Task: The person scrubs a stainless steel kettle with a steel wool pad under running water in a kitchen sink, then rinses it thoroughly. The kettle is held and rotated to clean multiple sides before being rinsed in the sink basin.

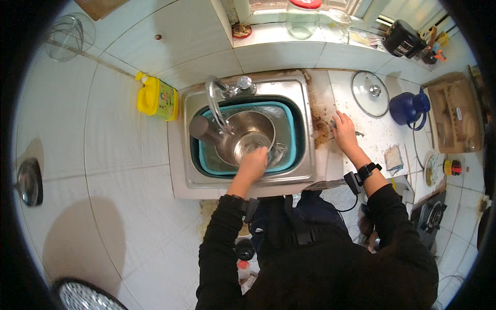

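My left hand [254, 164] is closed at the near rim of a stainless steel pot [265, 120], its fingertips partly hidden. The pot sits tilted in a teal-rimmed plastic basin [293, 135] inside the steel sink [248, 182]. Water stands in the basin. Over the pot curves the chrome faucet [211, 93]. A grey-brown cylindrical thing [204, 130] lies at the pot's left side; its kind is unclear. On the white counter [364, 155], right of the sink, rests my right hand [346, 131], palm down. Something small and dark shows at its fingertips, too hidden to name.
A yellow detergent jug [157, 99] stands left of the sink. Along the counter's right are a glass lid [366, 93], a blue pitcher [405, 108], a cloth [394, 159] and a brown box [455, 112]. Glass jars [302, 23] line the windowsill. Brown grime [321, 128] edges the sink.
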`<state>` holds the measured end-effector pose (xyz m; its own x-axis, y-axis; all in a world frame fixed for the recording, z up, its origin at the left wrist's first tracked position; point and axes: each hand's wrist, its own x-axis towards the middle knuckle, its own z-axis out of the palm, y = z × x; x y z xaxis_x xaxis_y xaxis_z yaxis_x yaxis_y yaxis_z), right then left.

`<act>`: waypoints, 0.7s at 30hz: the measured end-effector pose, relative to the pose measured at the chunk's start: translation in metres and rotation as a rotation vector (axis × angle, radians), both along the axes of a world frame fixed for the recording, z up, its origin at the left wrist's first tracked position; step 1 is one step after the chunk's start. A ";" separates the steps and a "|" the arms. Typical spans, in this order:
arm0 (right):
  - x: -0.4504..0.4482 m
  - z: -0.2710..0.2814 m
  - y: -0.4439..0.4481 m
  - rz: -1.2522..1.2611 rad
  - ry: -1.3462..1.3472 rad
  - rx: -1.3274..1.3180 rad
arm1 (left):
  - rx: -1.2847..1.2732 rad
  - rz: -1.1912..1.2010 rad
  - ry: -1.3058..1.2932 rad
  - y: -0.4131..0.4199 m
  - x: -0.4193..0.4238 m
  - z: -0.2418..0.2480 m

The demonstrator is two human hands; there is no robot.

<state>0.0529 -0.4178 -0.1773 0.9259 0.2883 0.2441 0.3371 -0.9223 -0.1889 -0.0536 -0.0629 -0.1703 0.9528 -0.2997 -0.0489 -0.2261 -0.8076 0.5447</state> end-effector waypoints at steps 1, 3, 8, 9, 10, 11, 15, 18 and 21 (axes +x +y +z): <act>-0.003 -0.006 0.018 0.079 0.011 0.071 | 0.032 -0.043 0.029 0.011 -0.001 -0.010; -0.014 -0.018 0.057 0.166 0.103 0.181 | 0.062 -0.081 0.098 0.031 0.000 -0.029; -0.046 -0.054 0.165 0.216 0.433 0.308 | 0.234 -0.079 0.187 0.066 0.012 -0.077; -0.049 -0.062 0.180 0.176 0.512 0.297 | 0.266 -0.060 0.185 0.070 0.014 -0.085; -0.049 -0.072 0.193 0.188 0.465 0.284 | 0.270 -0.024 0.301 0.072 0.017 -0.096; -0.050 -0.081 0.204 0.183 0.469 0.240 | 0.271 0.002 0.260 0.073 0.018 -0.105; -0.053 -0.114 0.222 0.197 0.611 -0.029 | 0.382 0.014 0.248 0.080 0.023 -0.140; -0.050 -0.127 0.227 0.187 0.742 -0.035 | 0.392 0.016 0.240 0.081 0.028 -0.162; -0.040 -0.132 0.231 0.122 0.686 -0.002 | 0.389 -0.020 0.194 0.080 0.034 -0.175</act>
